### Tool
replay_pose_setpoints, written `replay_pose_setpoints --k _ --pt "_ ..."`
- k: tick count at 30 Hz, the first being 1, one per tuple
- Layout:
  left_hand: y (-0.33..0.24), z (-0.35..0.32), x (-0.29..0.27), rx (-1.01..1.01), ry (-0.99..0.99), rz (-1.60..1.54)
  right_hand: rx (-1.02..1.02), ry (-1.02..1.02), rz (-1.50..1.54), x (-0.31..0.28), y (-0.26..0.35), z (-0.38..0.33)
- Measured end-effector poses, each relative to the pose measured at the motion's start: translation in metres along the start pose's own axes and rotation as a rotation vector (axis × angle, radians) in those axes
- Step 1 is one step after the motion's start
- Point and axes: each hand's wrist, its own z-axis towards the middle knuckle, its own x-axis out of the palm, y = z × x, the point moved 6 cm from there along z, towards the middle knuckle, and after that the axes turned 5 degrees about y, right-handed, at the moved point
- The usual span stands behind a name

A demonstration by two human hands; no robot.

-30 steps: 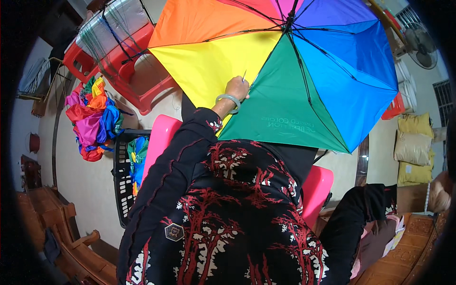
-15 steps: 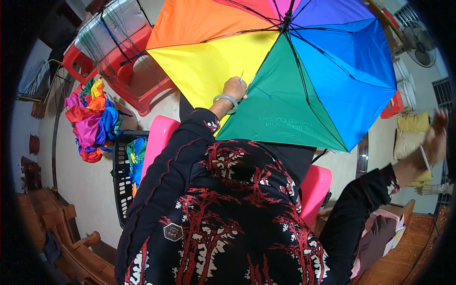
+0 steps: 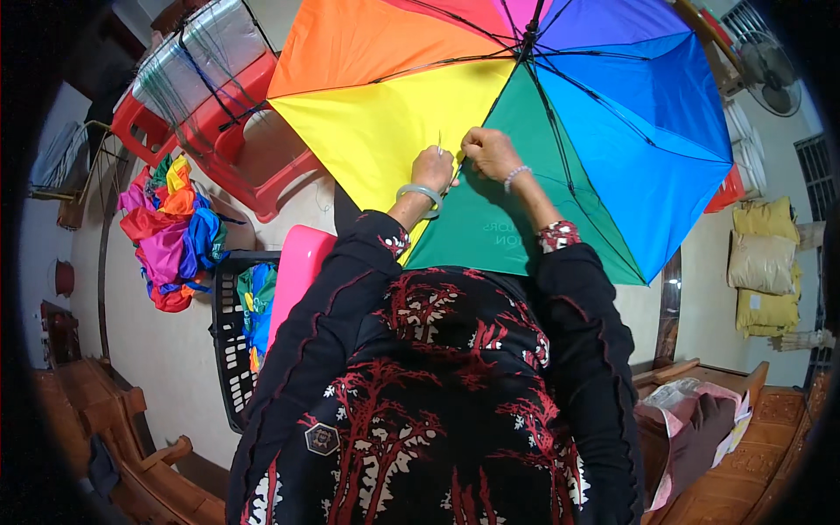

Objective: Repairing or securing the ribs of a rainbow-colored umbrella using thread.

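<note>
Needle btwn hands (image 3: 464, 162) barely visible

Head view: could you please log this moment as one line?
left hand: on rainbow umbrella, yellow-green seam | right hand: pinching same seam | needle: unclear | black basket: left of person

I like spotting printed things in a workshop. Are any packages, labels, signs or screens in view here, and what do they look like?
Faint pale print on the green panel of the open rainbow umbrella, just below the right hand.
Small hexagonal badge on the dark sleeve, white outline.
No screens or signs.
</note>
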Motion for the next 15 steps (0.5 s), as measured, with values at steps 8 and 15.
replay_pose_setpoints --k 8,15 --pt "0.002 -0.001 -0.009 -0.030 -0.057 -0.117 -0.002 -0.081 -0.196 0.017 0.012 0.001" --pt "0.001 -0.005 -0.006 -0.033 0.037 -0.248 -0.103 -0.062 -0.164 0.020 0.025 -0.007"
